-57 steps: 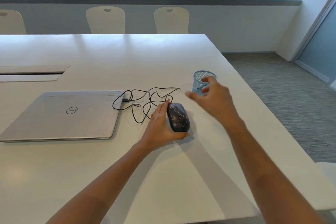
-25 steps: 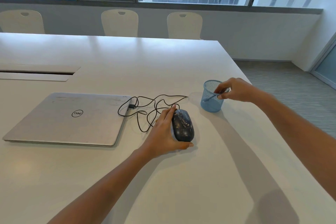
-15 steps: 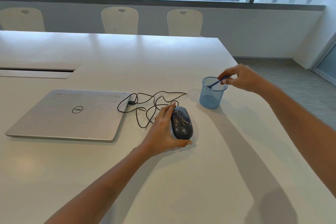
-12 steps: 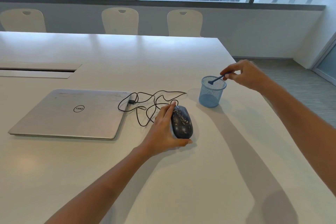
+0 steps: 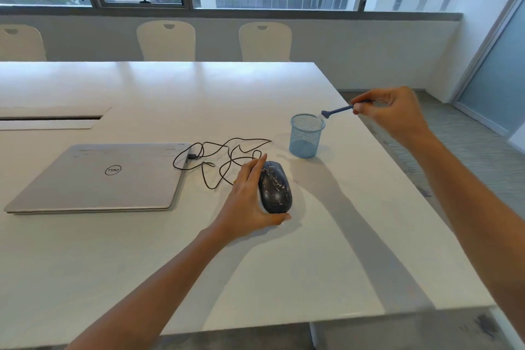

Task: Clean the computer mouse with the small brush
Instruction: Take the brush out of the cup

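The computer mouse (image 5: 275,187) lies on the white table (image 5: 159,94), dark with pale specks on its top. The left hand (image 5: 244,203) holds it from its left side: the fingers lie along that flank and the thumb curls round the near end. The right hand (image 5: 395,113) is in the air, well apart from the mouse, to the right and farther away. Its thumb and fingertips pinch the handle end of the small brush (image 5: 336,110) (the head points left, just above the rim of the blue mesh cup (image 5: 306,136)). The cup stands between the two hands. The mouse's cable (image 5: 224,156) lies in loose loops towards the closed laptop (image 5: 99,176).
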